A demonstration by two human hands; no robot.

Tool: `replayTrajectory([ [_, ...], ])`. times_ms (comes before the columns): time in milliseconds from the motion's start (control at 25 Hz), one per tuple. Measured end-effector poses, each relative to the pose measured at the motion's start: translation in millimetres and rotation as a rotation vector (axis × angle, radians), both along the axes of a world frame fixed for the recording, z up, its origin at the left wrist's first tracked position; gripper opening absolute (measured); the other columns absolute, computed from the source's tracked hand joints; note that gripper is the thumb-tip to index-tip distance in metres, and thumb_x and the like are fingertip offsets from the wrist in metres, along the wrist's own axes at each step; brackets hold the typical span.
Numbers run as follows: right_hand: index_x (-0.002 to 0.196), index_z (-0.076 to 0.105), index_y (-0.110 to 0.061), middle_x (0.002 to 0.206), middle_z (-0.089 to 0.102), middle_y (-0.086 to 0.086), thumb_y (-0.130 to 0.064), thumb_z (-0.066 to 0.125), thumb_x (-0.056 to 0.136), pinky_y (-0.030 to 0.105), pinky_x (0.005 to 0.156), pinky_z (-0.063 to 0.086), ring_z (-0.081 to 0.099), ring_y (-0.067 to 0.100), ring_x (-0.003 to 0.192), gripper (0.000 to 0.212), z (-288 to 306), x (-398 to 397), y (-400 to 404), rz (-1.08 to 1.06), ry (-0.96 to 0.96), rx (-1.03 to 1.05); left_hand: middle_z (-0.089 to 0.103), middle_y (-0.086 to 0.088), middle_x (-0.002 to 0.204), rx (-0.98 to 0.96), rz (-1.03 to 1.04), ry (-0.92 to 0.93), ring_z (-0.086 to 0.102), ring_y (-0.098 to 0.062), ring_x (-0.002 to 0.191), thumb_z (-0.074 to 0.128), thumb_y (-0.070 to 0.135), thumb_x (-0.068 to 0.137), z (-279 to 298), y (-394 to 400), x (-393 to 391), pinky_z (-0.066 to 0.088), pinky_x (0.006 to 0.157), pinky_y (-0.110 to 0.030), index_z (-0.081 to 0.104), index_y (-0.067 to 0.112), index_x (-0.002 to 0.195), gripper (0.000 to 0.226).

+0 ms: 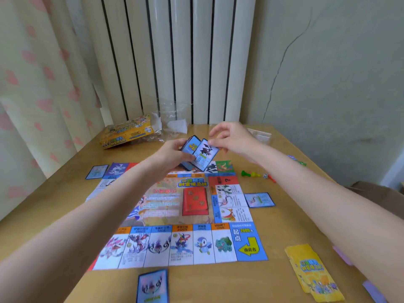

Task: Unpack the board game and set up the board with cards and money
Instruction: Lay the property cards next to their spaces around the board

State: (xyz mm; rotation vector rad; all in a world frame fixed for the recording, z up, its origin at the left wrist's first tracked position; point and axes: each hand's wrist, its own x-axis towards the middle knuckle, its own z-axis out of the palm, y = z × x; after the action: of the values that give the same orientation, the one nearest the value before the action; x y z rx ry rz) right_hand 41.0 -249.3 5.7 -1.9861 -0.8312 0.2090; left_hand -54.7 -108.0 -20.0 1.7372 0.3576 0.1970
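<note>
Over the far edge of the board: my left hand (pixel 172 154) holds the card deck (pixel 189 149) above the game board (pixel 179 215), which lies flat in the middle of the worktop (pixel 273 228).
Left grip: fingers curled under and round the deck, thumb on its near side.
Right grip: my right hand (pixel 227 136) pinches the top card (pixel 205 154) at its far corner, drawing it off at a slant.
Handling, as I judge it: the cards are light, thin and glossy, so they slip on one another; a pinch at one corner frees a single card, while the deck wants a grip across both long edges or it will fan out.
Already dealt: single cards lie just off the board's left far corner (pixel 97 171), right edge (pixel 259 200) and near edge (pixel 152 285).
Hard to make out: my left forearm covers the board's left side; the near card is cut off by the frame; the small pawns (pixel 258 174) beyond the right edge are blurred; the money I cannot pick out with certainty.
</note>
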Motion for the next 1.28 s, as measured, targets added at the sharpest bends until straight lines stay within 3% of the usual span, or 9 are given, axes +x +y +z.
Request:
replayTrajectory([
  [120,0.086,0.054,-0.015,0.045,0.058,-0.007,-0.002,0.067,0.081,0.016,0.047,0.038,0.047,0.003,0.041,0.019,1,22,21,0.15,-0.044,-0.231,0.063,-0.01,0.099,0.029,0.079,-0.041,0.062,-0.02,0.082,0.057,-0.008,0.085,3,20,20,0.054,0.074,-0.031,0.056,0.012,0.116,0.036],
  [240,0.075,0.053,-0.015,0.055,0.063,-0.001,0.001,0.062,0.084,0.012,0.042,0.037,0.048,-0.002,0.038,0.02,-10,34,35,0.231,-0.027,-0.42,0.065,-0.012,0.101,-0.089,0.164,-0.128,0.063,-0.023,0.089,0.056,-0.008,0.086,-3,36,37,0.055,0.075,-0.033,0.054,0.011,0.111,0.031],
  [440,0.087,0.06,-0.015,0.08,0.066,-0.001,-0.012,0.072,0.079,0.018,0.055,0.043,0.056,0.007,0.063,0.015,-26,57,58,0.19,0.042,-0.333,0.067,-0.012,0.104,-0.032,0.157,-0.069,0.065,-0.024,0.092,0.058,-0.007,0.085,-18,60,58,0.055,0.079,-0.037,0.055,0.014,0.107,0.031],
  [520,0.079,0.064,-0.014,0.072,0.066,-0.001,-0.01,0.072,0.078,0.018,0.053,0.044,0.054,0.002,0.052,0.01,-30,62,69,0.177,0.08,-0.28,0.068,-0.012,0.103,-0.022,0.132,-0.043,0.067,-0.023,0.088,0.059,-0.008,0.083,-23,64,65,0.055,0.081,-0.038,0.056,0.015,0.107,0.033],
  [640,0.075,0.063,-0.01,0.064,0.063,0.002,-0.003,0.071,0.078,0.015,0.048,0.043,0.051,0.005,0.048,0.011,-38,70,76,0.178,0.151,-0.365,0.068,-0.007,0.09,-0.143,0.138,-0.047,0.066,-0.016,0.075,0.058,-0.006,0.085,-27,67,71,0.056,0.068,-0.029,0.055,0.008,0.112,0.031],
  [800,0.081,0.055,-0.006,0.068,0.059,0.011,0.008,0.066,0.078,0.016,0.041,0.045,0.051,0.014,0.05,0.018,-53,101,67,-0.149,0.297,-0.177,0.066,-0.011,0.09,-0.387,0.246,-0.076,0.064,-0.019,0.079,0.049,-0.005,0.09,-31,85,69,0.052,0.076,-0.03,0.049,0.006,0.114,0.026],
  [1000,0.075,0.063,-0.011,0.061,0.059,0.006,0.001,0.063,0.083,0.021,0.053,0.048,0.052,0.012,0.048,0.014,-78,110,67,-0.312,0.098,-0.338,0.068,-0.008,0.092,-0.338,0.178,-0.018,0.066,-0.014,0.077,0.049,-0.003,0.091,-38,85,63,0.055,0.064,-0.023,0.049,0.008,0.117,0.029],
  [1120,0.085,0.069,-0.005,0.062,0.058,0.004,-0.003,0.062,0.085,0.02,0.051,0.044,0.049,0.011,0.049,0.008,-81,110,71,-0.344,0.069,-0.366,0.068,-0.008,0.091,-0.35,0.157,-0.005,0.066,-0.014,0.077,0.049,-0.003,0.091,-40,81,66,0.054,0.072,-0.025,0.05,0.009,0.117,0.028],
  [1280,0.093,0.071,-0.005,0.091,0.068,0.008,-0.007,0.059,0.086,0.025,0.064,0.046,0.061,0.018,0.076,0.014,-82,109,75,-0.314,-0.031,-0.509,0.069,-0.011,0.094,-0.367,0.148,0.015,0.066,-0.016,0.075,0.049,-0.003,0.091,-45,76,66,0.056,0.063,-0.023,0.052,0.007,0.117,0.028],
])
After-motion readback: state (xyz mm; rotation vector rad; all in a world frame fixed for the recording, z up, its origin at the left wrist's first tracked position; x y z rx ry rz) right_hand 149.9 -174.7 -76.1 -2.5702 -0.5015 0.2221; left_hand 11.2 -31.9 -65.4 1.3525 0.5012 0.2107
